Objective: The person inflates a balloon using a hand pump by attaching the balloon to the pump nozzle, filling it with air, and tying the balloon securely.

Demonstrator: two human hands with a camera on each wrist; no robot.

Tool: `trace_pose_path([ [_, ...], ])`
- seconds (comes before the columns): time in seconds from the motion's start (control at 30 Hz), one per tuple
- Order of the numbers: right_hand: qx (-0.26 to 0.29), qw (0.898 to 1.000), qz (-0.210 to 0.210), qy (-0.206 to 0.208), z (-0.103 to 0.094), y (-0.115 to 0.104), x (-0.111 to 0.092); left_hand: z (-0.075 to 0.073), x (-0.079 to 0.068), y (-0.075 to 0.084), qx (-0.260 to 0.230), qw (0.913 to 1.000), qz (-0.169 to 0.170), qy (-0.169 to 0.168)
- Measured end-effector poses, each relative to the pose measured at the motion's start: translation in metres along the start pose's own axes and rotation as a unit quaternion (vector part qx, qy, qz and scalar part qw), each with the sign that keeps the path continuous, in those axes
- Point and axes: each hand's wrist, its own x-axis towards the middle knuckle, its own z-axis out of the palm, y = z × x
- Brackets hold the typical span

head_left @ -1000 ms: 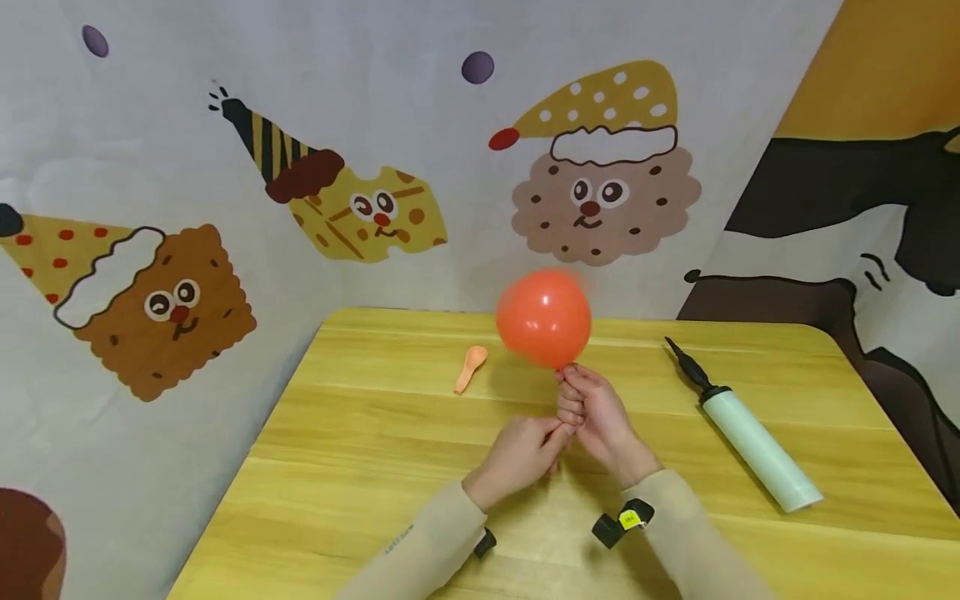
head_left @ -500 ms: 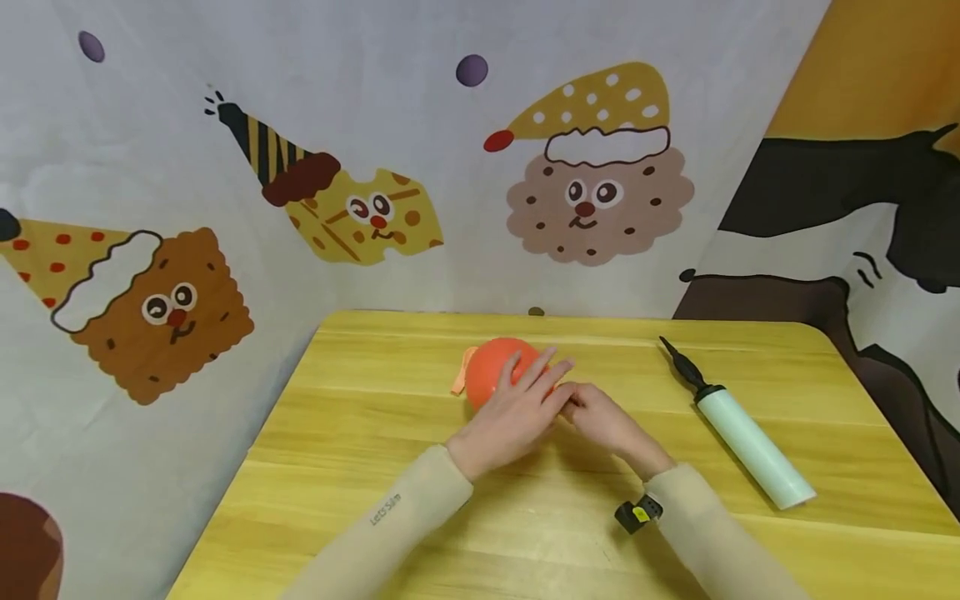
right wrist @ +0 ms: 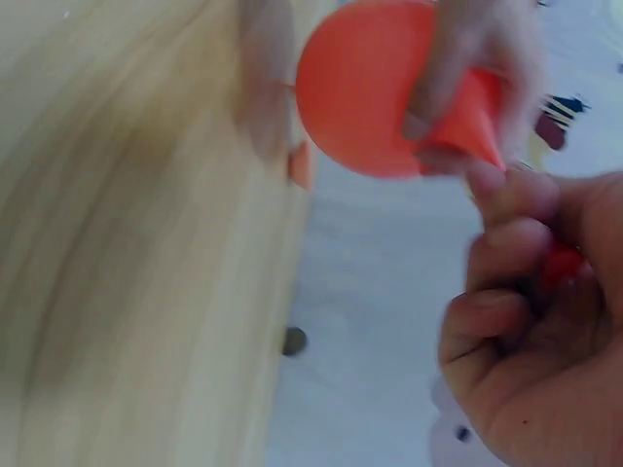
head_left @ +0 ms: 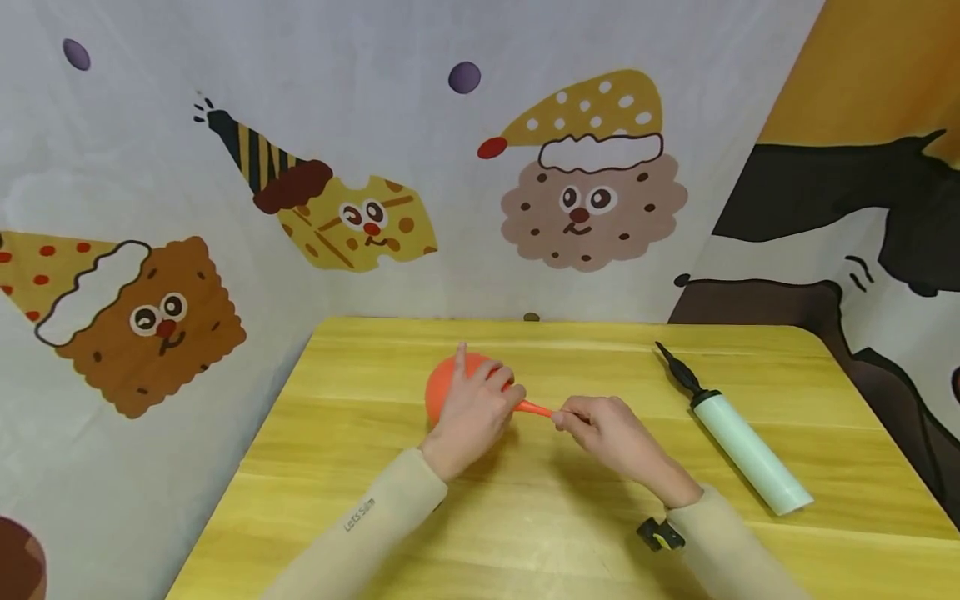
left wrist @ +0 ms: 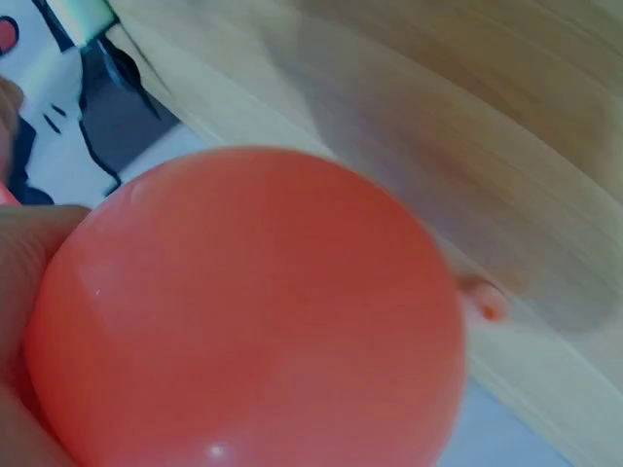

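Note:
An inflated orange-red balloon (head_left: 441, 393) is held over the left half of the wooden table. My left hand (head_left: 474, 412) grips it at the neck end, fingers and thumb wrapped round the tapering part, as the right wrist view shows. Between the hands the neck (head_left: 534, 408) is stretched into a thin strip. My right hand (head_left: 611, 437) pinches the far end of that strip, with its other fingers curled in. In the left wrist view the round balloon (left wrist: 253, 311) fills much of the frame.
An uninflated orange balloon (right wrist: 301, 165) lies on the table, hidden in the head view. On the right rests a pale green hand pump (head_left: 750, 450) with a black nozzle. Behind the table (head_left: 600, 550) hangs a cartoon-printed cloth (head_left: 390, 100).
The inflated balloon has swung down and left from its upright position. My left hand has moved from the right hand onto the balloon, and the hands have drawn apart, stretching the neck.

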Motion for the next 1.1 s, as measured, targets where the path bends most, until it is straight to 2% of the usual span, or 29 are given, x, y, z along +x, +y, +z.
trace_pose_path([
  [0.1,0.013,0.999,-0.023,-0.020,-0.011,0.000,-0.014,0.002,-0.011,-0.010,-0.007,0.9993,-0.020,0.029],
  [0.2,0.001,0.999,-0.047,-0.021,-0.023,-0.002,-0.025,0.000,-0.017,-0.012,-0.003,0.9984,-0.019,0.053],
  [0.3,-0.013,0.998,-0.065,-0.011,-0.026,-0.007,-0.033,-0.008,-0.024,-0.004,0.005,0.9984,0.003,0.055],
  [0.43,-0.045,0.995,-0.088,0.030,-0.021,-0.017,-0.029,-0.019,-0.027,0.013,0.020,0.9974,0.039,0.057],
  [0.53,-0.052,0.995,-0.077,0.045,-0.017,-0.022,-0.020,-0.018,-0.022,0.020,0.037,0.9962,0.047,0.063],
  [0.7,-0.023,0.999,-0.041,0.012,-0.014,-0.021,-0.011,-0.008,-0.017,0.023,0.055,0.9931,0.064,0.082],
  [0.83,-0.026,0.999,-0.024,0.003,-0.014,-0.020,-0.012,-0.001,-0.019,0.023,0.059,0.9904,0.084,0.094],
  [0.9,-0.032,0.999,-0.017,0.006,-0.014,-0.020,-0.012,-0.001,-0.019,0.024,0.055,0.9923,0.083,0.075],
  [0.97,-0.039,0.999,-0.015,0.006,-0.010,-0.019,-0.009,-0.001,-0.017,0.025,0.043,0.9958,0.072,0.037],
  [1.03,-0.042,0.999,-0.025,0.002,-0.004,-0.019,-0.006,-0.001,-0.013,0.027,0.009,0.9985,0.055,-0.003],
  [1.1,-0.047,0.998,-0.029,0.001,0.002,-0.020,-0.003,0.000,-0.009,0.029,-0.047,0.9981,0.024,-0.033],
])
